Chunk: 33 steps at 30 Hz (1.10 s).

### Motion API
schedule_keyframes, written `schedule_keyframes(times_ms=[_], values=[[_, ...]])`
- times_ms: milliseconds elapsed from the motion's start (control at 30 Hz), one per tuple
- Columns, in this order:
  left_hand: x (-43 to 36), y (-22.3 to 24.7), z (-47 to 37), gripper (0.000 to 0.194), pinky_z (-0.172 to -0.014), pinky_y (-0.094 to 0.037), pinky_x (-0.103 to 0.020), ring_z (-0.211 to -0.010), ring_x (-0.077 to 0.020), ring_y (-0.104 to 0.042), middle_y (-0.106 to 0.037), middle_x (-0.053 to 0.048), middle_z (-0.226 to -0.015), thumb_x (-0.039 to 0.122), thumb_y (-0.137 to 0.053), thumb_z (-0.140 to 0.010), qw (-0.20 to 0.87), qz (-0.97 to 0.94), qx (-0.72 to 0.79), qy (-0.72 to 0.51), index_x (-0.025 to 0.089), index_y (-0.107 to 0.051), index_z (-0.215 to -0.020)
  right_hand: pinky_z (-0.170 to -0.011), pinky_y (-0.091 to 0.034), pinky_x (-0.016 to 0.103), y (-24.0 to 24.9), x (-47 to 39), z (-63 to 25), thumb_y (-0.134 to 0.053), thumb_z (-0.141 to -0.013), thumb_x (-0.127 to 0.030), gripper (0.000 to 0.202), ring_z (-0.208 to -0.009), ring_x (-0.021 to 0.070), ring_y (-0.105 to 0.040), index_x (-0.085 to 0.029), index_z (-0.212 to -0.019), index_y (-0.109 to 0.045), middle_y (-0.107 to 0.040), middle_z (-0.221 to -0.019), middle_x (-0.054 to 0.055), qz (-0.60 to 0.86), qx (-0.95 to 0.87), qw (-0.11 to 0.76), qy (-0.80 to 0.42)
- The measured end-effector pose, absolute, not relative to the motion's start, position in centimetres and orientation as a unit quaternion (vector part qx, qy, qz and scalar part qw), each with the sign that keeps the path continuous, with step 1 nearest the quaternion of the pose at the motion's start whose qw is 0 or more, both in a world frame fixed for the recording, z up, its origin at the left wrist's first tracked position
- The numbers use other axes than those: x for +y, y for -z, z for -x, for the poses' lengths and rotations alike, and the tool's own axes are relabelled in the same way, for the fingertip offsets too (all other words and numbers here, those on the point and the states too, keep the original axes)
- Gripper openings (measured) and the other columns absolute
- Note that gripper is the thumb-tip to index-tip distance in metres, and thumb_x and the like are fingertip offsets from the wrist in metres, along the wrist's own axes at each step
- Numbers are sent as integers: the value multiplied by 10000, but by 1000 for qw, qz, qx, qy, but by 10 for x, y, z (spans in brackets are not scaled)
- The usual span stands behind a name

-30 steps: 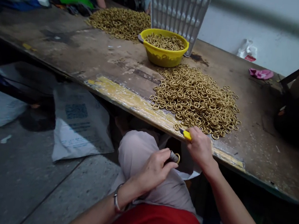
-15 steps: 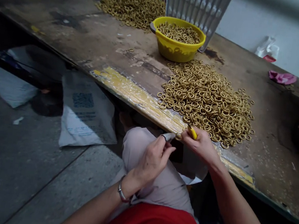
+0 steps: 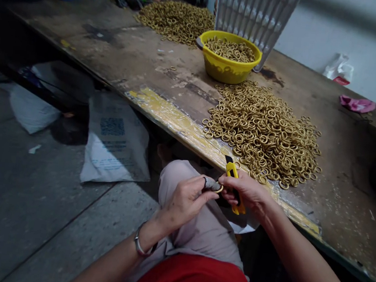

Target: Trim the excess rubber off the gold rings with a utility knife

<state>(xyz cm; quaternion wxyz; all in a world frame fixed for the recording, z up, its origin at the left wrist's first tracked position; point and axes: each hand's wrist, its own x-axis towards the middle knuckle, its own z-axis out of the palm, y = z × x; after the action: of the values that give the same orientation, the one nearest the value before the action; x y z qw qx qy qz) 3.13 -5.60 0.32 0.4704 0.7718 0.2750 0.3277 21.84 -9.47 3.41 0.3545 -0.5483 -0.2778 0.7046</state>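
Observation:
A yellow utility knife (image 3: 232,174) with a dark blade lies across my right hand (image 3: 245,188), whose fingers are closed around it. My left hand (image 3: 187,199) has grey wrapping on its index finger, and its thumb and finger pinch a gold-coloured ring (image 3: 219,189). The fingertips of my right hand are close against that ring; whether they also grip it I cannot tell. Both hands are above my lap, by the table's front edge. Just beyond them is a large pile of similar rings (image 3: 268,131).
A yellow basin (image 3: 228,69) full of rings stands behind the near pile. Farther back lie a second ring pile (image 3: 178,20) and a ribbed translucent panel (image 3: 253,16). On the right are a pink cloth (image 3: 357,104) and a plastic bag (image 3: 339,68). A printed sack (image 3: 115,152) stands on the floor.
The knife has swung into fuller view in my right hand, its blade pointing away from me. The ring is now at my left fingertips, slightly lower. The camera view has shifted a little.

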Motion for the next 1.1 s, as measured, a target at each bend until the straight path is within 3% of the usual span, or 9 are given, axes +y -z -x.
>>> schedule_keyframes(times_ms=[133, 233, 333, 433, 600, 767, 900, 1100], values=[[-60, -2, -29, 184, -586, -454, -258, -593, -144, -578, -654, -15, -636, 242, -649, -863, 519, -712, 376, -289, 163, -635, -697, -456, -311, 222, -33, -106, -213, -570, -851, -484, 346, -451, 91, -371, -212, -651, -494, -438, -517, -59, 635, -409, 342, -559], [-62, 0, -30, 164, -576, -473, -248, -584, -139, -600, -657, -12, -640, 287, -608, -868, 613, -621, 402, -276, 148, -640, -787, -599, -375, 255, -29, -123, -207, -504, -920, -312, 230, -619, 142, -509, -193, -738, -580, -570, -675, 6, 712, -565, 278, -312], [-65, -1, -33, 195, -567, -481, -241, -577, -134, -603, -652, -10, -646, 334, -623, -846, 671, -569, 389, -273, 141, -630, -814, -680, -384, 261, -25, -137, -198, -536, -857, -116, 126, -775, 173, -597, -178, -888, -641, -661, -881, 53, 741, -632, 148, -170], [-66, 0, -36, 195, -567, -475, -247, -576, -139, -596, -640, -7, -627, 339, -616, -838, 673, -577, 380, -265, 145, -624, -818, -667, -374, 254, -20, -144, -190, -549, -868, -79, 149, -792, 171, -624, -175, -926, -647, -678, -936, 56, 753, -639, 77, -135], [-69, -3, -34, 181, -576, -432, -260, -586, -144, -554, -612, -1, -615, 303, -562, -864, 594, -658, 382, -260, 170, -586, -744, -629, -348, 274, -15, -140, -188, -481, -998, -180, 184, -752, 175, -626, -169, -915, -645, -676, -910, 77, 754, -651, 50, -63], [-84, -27, -27, 205, -584, -407, -256, -601, -134, -517, -575, 11, -638, 242, -564, -894, 553, -719, 323, -270, 191, -539, -698, -566, -285, 302, -27, -124, -216, -461, -927, -60, 207, -668, 182, -611, -142, -941, -651, -686, -887, 108, 835, -548, -45, -21], [-89, -26, -35, 219, -589, -393, -265, -616, -145, -514, -564, 8, -642, 259, -591, -900, 550, -757, 275, -220, 192, -530, -700, -617, -326, 291, -36, -111, -236, -507, -863, -51, 204, -768, 185, -624, -172, -948, -648, -689, -965, 84, 825, -565, -16, 9], [-91, 11, -63, 152, -595, -362, -281, -653, -177, -582, -646, -13, -725, 236, -617, -895, 510, -804, 273, -136, 207, -502, -800, -603, -328, 297, -21, -83, -232, -528, -961, -217, 144, -765, 194, -645, -164, -960, -662, -681, -1003, 100, 809, -586, -45, 1]])
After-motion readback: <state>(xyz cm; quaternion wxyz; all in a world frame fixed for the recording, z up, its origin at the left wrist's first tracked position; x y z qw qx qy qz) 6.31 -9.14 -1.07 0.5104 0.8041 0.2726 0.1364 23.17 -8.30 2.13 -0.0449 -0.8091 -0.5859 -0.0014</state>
